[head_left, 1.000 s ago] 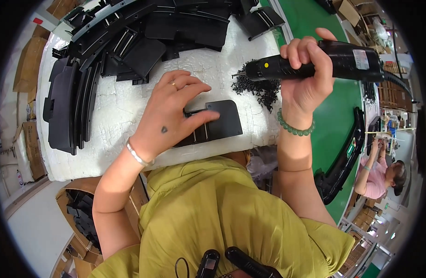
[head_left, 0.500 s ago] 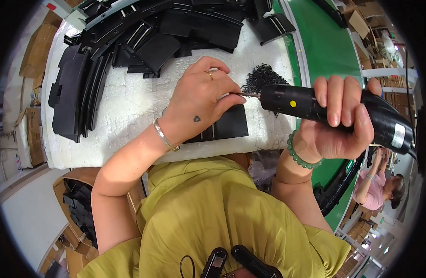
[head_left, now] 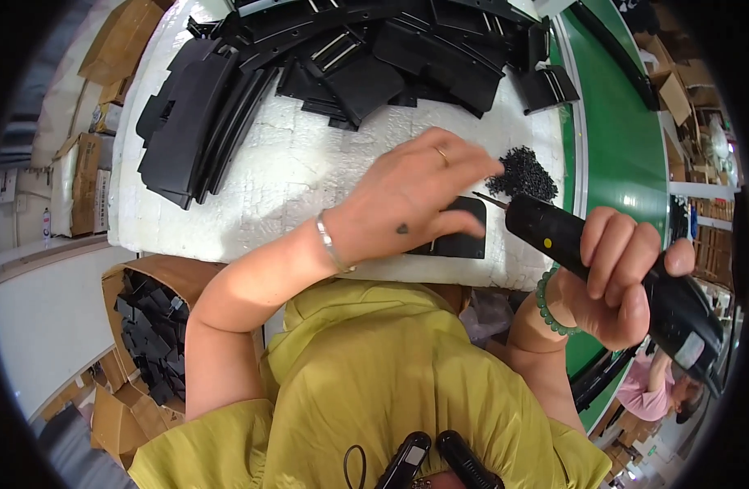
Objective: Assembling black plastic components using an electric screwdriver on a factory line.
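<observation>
My left hand (head_left: 423,196) has its thumb and fingers apart, with the fingertips at the near left edge of a heap of small black screws (head_left: 525,175). Beneath it, partly covered, a flat black plastic panel (head_left: 464,240) lies on the white foam-like work surface (head_left: 285,179). In my right hand (head_left: 627,277) is a black electric screwdriver (head_left: 546,224), gripped round its body. Its thin bit points up and left, close to the left fingertips but apart from them. I cannot make out a screw on the bit.
Several long black panels (head_left: 191,122) stand on edge at the left, and more black parts (head_left: 366,81) pile up at the back. A cardboard box (head_left: 114,281) of black pieces is at lower left. A green surface (head_left: 627,138) runs along the right; a person (head_left: 647,387) sits beyond it.
My left fingers have come away from the screwdriver bit and opened toward the screw heap. The screwdriver has dropped lower at its back end, its bit now tilting up. The whole view has shifted.
</observation>
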A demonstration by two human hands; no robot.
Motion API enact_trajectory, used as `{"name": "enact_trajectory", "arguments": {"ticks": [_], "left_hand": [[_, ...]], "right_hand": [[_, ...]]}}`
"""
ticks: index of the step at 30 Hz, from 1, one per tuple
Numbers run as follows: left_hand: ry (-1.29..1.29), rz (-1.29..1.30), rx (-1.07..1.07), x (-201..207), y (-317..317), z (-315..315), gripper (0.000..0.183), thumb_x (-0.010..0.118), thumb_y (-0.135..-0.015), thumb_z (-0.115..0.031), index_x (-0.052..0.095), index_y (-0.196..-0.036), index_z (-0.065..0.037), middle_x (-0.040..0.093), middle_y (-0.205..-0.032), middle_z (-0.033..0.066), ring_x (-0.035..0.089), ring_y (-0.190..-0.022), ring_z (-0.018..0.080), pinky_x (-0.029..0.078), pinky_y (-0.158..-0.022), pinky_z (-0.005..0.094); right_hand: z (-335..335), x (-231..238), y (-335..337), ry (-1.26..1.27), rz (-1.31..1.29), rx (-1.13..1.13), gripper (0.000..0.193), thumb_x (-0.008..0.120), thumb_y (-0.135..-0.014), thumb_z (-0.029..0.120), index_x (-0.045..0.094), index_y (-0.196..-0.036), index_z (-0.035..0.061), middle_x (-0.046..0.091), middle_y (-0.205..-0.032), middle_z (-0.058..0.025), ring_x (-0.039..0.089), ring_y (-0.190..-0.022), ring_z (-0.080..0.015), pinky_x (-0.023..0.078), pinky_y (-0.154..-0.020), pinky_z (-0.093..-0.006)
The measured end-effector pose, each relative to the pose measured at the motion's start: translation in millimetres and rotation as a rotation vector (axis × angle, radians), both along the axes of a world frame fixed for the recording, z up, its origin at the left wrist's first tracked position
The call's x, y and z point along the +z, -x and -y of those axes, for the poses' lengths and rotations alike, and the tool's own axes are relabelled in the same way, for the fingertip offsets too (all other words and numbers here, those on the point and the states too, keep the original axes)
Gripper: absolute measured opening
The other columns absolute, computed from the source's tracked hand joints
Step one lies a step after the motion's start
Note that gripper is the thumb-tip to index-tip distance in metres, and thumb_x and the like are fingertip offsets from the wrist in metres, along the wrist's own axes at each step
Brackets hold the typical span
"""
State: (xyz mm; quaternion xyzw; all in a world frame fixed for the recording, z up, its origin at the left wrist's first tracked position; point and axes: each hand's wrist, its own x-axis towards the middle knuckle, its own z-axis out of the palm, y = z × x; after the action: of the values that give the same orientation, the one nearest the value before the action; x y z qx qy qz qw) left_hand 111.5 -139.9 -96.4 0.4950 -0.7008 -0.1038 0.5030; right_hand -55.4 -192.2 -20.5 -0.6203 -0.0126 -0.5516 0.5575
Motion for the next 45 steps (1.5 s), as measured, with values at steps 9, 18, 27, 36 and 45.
{"name": "enact_trajectory", "arguments": {"ticks": [9, 18, 27, 36, 45], "left_hand": [[-0.11, 0.262, 0.553, -27.7, -105.1, -25.3, 0.03, 0.074, -0.063, -0.01, 0.057, -0.086, -0.001, 0.056, -0.085, 0.0096, 0.054, -0.08, 0.0291, 0.044, -0.072, 0.0367], [-0.299, 0.311, 0.462, -24.3, -109.2, -44.7, 0.039, 0.075, -0.062, -0.011, 0.053, -0.094, -0.003, 0.051, -0.082, 0.0113, 0.053, -0.081, 0.0292, 0.045, -0.068, 0.0366], [-0.326, 0.247, 0.524, -24.0, -109.2, -8.6, 0.039, 0.078, -0.06, -0.017, 0.06, -0.092, -0.004, 0.057, -0.079, 0.0077, 0.052, -0.067, 0.0209, 0.045, -0.063, 0.0292], [-0.457, 0.037, 0.576, -11.5, -104.4, -33.5, 0.047, 0.08, -0.056, -0.024, 0.061, -0.095, -0.004, 0.055, -0.078, 0.0087, 0.054, -0.068, 0.0236, 0.046, -0.06, 0.0323], [-0.486, -0.054, 0.591, -14.8, -94.9, -25.1, 0.035, 0.077, -0.06, -0.008, 0.055, -0.088, -0.004, 0.056, -0.067, 0.0064, 0.057, -0.064, 0.019, 0.046, -0.06, 0.0288]], "right_hand": [[-1.1, -5.7, 6.0, -0.184, 0.112, 0.018, 0.034, 0.049, -0.074, 0.008, 0.045, -0.107, 0.0063, 0.039, -0.058, 0.0044, 0.039, -0.049, -0.006, 0.031, -0.057, -0.0241], [1.0, -10.2, 10.8, -0.214, 0.09, -0.017, 0.035, 0.048, -0.075, 0.009, 0.042, -0.11, 0.0058, 0.038, -0.058, 0.0038, 0.037, -0.048, -0.0066, 0.032, -0.055, -0.0239], [0.1, -8.5, 9.5, -0.261, 0.103, -0.02, 0.033, 0.05, -0.074, 0.007, 0.044, -0.106, 0.0044, 0.039, -0.056, 0.0037, 0.037, -0.047, -0.0065, 0.03, -0.055, -0.0233], [8.8, -9.7, 15.7, -0.248, 0.08, -0.029, 0.034, 0.049, -0.076, 0.008, 0.04, -0.109, 0.0057, 0.037, -0.059, 0.0027, 0.037, -0.048, -0.0074, 0.032, -0.055, -0.0236], [4.0, -8.9, 28.4, -0.231, 0.074, -0.049, 0.036, 0.049, -0.075, 0.008, 0.041, -0.11, 0.006, 0.038, -0.059, 0.0031, 0.037, -0.048, -0.0074, 0.032, -0.054, -0.0242]]}}
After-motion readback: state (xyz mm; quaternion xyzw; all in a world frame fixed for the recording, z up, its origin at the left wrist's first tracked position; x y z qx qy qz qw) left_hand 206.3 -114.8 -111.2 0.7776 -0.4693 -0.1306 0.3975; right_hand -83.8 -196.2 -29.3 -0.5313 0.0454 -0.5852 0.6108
